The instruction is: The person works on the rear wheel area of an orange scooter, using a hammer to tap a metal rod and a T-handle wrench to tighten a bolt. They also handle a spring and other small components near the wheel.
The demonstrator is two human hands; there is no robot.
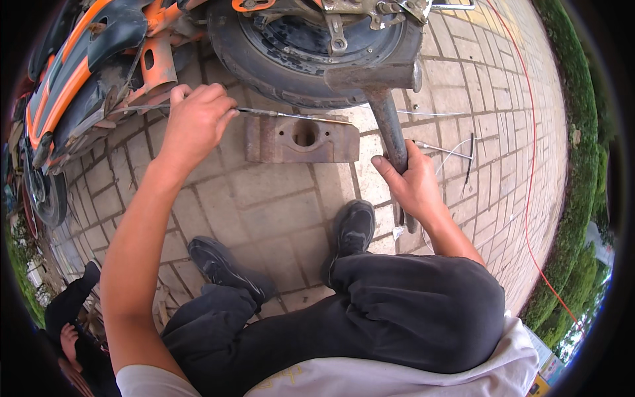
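My left hand (200,122) is closed on a thin cable (271,113), pinched between its fingers. The bare metal end of the cable reaches over the top of a rusty metal block (271,147) with a round hole in its side. A heavy hammer (389,122) is gripped by the handle in my right hand (417,180), its head raised beyond the block's right end, in front of the wheel. The block rests on the paving between my hands and above my shoes.
A black tyre (264,73) of an orange and black scooter (86,59) stands just beyond the block. Right of my hand lies a T-handled tool (450,151) with a thin wire near it. A red hose (531,132) runs along the brick paving. Another person's hand (69,341) shows at lower left.
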